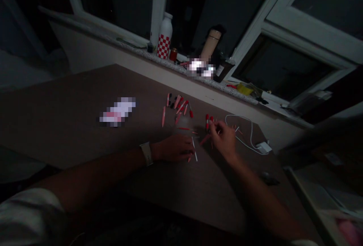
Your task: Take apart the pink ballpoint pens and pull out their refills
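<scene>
- Our left hand (172, 148) rests loosely curled on the table (70, 125), just beside thin white refills (194, 151); we cannot tell if it holds anything.
- Our right hand (224, 140) pinches what seems a red pen barrel (204, 139), slanting toward the left hand.
- Loose red pen parts (178, 106) lie ahead, nearer the left hand.

- A room in a home, by the look of it, with white-framed casement windows (309, 22) showing dark panes
- Household items stand along the speckled stone window sill (136, 47): a white bottle with red checks (164, 36) and a tan flask (210, 45)
- A plain brown desk (56, 125) carries loose red pens (163, 116)
- A white charger (263, 147) and its cable (251, 134) lie on it
</scene>
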Available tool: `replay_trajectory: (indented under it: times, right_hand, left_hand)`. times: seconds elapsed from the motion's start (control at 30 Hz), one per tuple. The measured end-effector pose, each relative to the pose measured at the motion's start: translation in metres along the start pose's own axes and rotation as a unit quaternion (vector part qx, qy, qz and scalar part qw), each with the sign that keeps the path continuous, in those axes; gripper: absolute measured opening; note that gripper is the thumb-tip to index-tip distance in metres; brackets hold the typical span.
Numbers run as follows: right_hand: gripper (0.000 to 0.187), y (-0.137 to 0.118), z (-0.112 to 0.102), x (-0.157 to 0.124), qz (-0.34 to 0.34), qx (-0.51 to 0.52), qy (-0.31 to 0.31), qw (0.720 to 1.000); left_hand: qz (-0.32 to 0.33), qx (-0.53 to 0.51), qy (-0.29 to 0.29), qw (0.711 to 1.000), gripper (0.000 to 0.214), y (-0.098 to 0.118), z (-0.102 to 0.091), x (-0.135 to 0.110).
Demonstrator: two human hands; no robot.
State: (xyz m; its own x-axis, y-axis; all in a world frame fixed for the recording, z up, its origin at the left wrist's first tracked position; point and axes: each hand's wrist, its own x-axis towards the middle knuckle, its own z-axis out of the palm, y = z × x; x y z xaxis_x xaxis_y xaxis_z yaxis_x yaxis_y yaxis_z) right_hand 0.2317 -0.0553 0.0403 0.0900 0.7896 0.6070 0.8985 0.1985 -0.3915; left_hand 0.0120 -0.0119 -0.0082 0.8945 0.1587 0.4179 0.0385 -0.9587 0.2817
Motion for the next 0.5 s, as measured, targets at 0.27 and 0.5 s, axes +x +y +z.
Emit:
replay_trajectory:
  times: [0.27, 0.5]
  right_hand:
    - [0.023, -0.002, 0.014, -0.083, -0.038, 0.015, -0.136, 0.990]
    - [0.022, 0.002, 0.022, -0.082, -0.057, 0.010, -0.229, 0.972]
  left_hand:
    - [-0.064, 0.023, 0.025, 0.997, 0.020, -0.018, 0.000, 0.001]
    - [-0.204, 0.122, 0.030, 0.971, 0.024, -0.035, -0.014, -0.002]
